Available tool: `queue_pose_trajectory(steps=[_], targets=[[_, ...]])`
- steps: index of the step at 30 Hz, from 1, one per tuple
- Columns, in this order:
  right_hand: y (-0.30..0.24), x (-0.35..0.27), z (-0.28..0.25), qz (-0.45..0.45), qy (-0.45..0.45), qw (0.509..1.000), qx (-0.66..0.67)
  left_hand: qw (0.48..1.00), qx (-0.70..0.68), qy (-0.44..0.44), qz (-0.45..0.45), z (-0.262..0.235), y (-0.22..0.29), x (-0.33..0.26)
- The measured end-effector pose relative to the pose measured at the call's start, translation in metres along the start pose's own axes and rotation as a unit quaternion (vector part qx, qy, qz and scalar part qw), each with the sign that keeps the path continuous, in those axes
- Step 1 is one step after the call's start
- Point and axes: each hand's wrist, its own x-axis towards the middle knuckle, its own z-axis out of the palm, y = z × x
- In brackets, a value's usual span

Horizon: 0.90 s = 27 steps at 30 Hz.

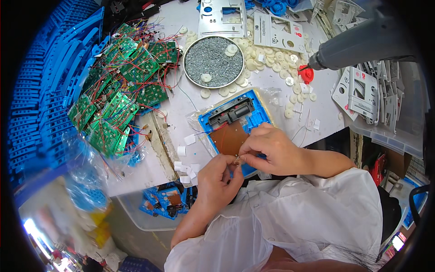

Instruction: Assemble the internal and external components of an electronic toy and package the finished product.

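Observation:
A blue plastic housing (257,110) lies on clear plastic film in front of me. Inside it sit a black module with a dark cylinder (243,110) and a brown circuit board (230,138); thin red and dark wires run beside them. Over the near edge of the housing my left hand (215,180) and my right hand (277,152) meet, fingertips pinched together. Something tiny, perhaps wire ends, shows between them, too small to name. Both hands are closed, and part of the housing is hidden under them.
Left of the housing are piled green circuit boards (144,65) with wires and blue plastic strips (56,86). Behind it stands a round tray of screws (186,68) among white discs (288,81). A grey power screwdriver (362,43) hangs at upper right, above silver panels (364,97).

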Motion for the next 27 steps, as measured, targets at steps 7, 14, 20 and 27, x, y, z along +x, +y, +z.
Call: queue_pose_trajectory(steps=[7, 14, 20, 27], targets=[[-0.0007, 0.0000, 0.0003, -0.001, 0.008, 1.000, 0.014, 1.000, 0.000, -0.002, -0.012, 0.0004, 0.0047, -0.0001], [-0.0009, -0.0001, 0.0001, -0.004, 0.009, 1.000, 0.005, 1.000, 0.015, -0.006, -0.025, 0.0005, 0.0050, 0.0000], [-0.0013, 0.0009, -0.0002, 0.001, 0.004, 1.000, 0.003, 1.000, 0.019, -0.002, -0.007, 0.0008, 0.0010, -0.0003], [0.0017, 0.0004, 0.0015, -0.012, 0.009, 1.000, 0.013, 1.000, 0.013, -0.008, -0.008, -0.0004, 0.0020, -0.0004]])
